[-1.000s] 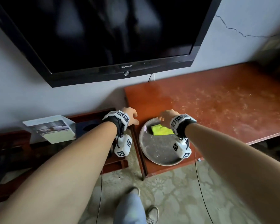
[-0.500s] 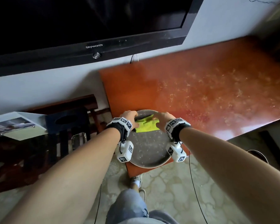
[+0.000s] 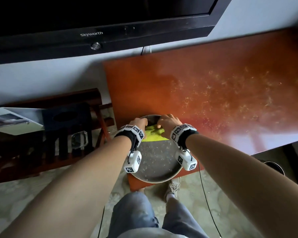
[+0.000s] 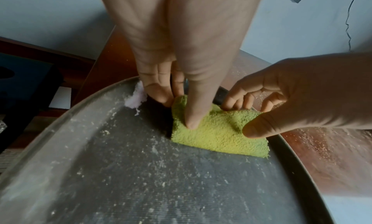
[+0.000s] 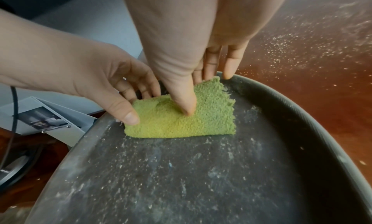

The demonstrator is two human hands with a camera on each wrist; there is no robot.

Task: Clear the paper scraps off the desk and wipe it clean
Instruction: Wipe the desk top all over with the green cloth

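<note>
A folded yellow-green cloth (image 3: 155, 136) lies at the far side of a round metal tray (image 3: 162, 180) on the front left corner of the orange-brown desk (image 3: 144, 86). My left hand (image 3: 139, 121) pinches the cloth's left end (image 4: 217, 140), thumb on top and fingers behind its far edge. My right hand (image 3: 167, 120) pinches the right end (image 5: 181, 125) the same way. Fine pale paper scraps (image 3: 230, 93) cover the middle and right of the desk and dust the tray floor (image 4: 141, 179). A pale pink tuft (image 4: 136, 98) sits at the tray's rim beside my left fingers.
A black TV (image 3: 93, 23) hangs on the wall above the desk's left end. Left of the desk stands a dark wooden rack (image 3: 62, 107) with a white box (image 3: 12, 119) and a glass dish (image 3: 79, 140). A cable (image 3: 208, 203) runs over the floor; a round bin (image 3: 272, 166) stands under the desk's right.
My left hand came in from the desk's left edge onto the cloth. My right hand came off the tray's far rim onto it. Both now pinch it. The head view tilted down.
</note>
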